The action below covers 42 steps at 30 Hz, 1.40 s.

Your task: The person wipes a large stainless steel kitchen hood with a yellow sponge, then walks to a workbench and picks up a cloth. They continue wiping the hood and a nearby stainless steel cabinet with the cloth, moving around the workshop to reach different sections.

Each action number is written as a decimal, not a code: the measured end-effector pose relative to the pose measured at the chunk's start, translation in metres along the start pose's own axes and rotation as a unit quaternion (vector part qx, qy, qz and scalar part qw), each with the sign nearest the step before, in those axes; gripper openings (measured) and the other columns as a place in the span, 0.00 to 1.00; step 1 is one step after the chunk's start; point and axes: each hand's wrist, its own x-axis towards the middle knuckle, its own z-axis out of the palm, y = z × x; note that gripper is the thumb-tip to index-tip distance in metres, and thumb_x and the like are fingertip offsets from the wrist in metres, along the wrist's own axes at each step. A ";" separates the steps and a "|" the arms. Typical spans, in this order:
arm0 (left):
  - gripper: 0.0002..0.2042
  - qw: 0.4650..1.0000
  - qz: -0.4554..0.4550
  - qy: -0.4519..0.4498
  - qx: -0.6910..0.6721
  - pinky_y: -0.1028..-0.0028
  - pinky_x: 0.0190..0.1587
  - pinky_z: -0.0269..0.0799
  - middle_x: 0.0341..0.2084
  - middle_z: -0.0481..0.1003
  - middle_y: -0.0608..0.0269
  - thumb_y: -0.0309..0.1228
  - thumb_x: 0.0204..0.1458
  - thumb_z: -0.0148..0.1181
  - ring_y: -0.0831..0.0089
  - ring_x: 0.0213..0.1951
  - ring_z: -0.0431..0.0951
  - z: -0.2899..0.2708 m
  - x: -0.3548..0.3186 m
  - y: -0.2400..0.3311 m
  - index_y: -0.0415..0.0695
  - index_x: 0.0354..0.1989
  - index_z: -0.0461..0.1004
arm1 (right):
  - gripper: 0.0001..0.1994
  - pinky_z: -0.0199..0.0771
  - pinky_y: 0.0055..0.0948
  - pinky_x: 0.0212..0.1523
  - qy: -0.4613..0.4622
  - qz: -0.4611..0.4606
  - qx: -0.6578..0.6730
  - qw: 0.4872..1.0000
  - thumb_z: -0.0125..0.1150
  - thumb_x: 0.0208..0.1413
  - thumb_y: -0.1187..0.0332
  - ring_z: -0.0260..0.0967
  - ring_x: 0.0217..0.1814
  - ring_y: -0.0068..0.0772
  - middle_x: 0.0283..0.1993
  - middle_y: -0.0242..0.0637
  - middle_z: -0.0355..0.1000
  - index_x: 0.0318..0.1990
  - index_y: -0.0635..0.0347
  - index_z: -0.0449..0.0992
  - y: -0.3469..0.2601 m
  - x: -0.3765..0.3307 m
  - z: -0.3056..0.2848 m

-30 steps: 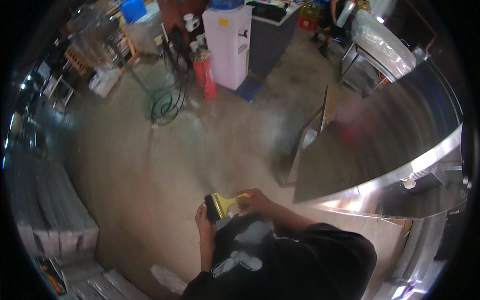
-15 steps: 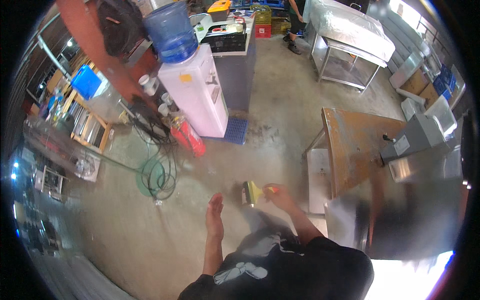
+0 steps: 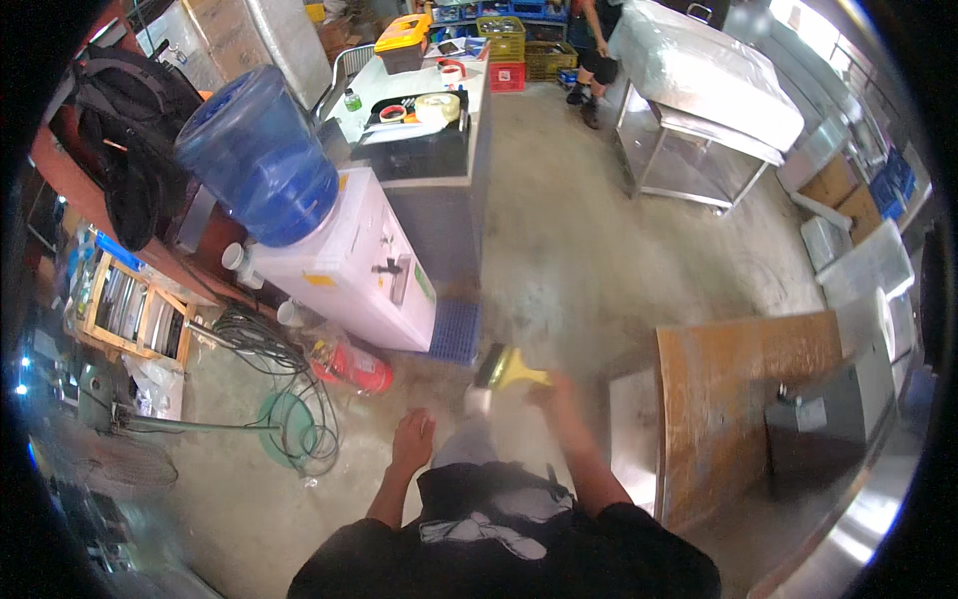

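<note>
Our right hand (image 3: 554, 394) has its fingers wrapped on the yellow scraper (image 3: 509, 367), left hand (image 3: 412, 439) open and empty, so we'd probably clip the water dispenser (image 3: 344, 285) swinging it.

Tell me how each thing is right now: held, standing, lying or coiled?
Yellow-handled scraper: held in the right hand, blurred.
Left hand: open, holding nothing.
Blue water bottle: upside down on the white dispenser.
Red fire extinguisher: lying on the floor.
Cables: coiled on the floor.
</note>
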 end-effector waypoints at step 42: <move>0.27 0.824 -0.400 0.278 -0.288 0.61 0.60 0.71 0.59 0.71 0.38 0.45 0.68 0.50 0.50 0.58 0.76 0.070 0.532 0.145 0.34 0.65 0.67 | 0.29 0.74 0.40 0.50 -0.725 -0.069 -0.578 0.368 0.45 0.69 0.44 0.77 0.47 0.48 0.40 0.50 0.77 0.46 0.65 0.79 -0.158 0.742 0.117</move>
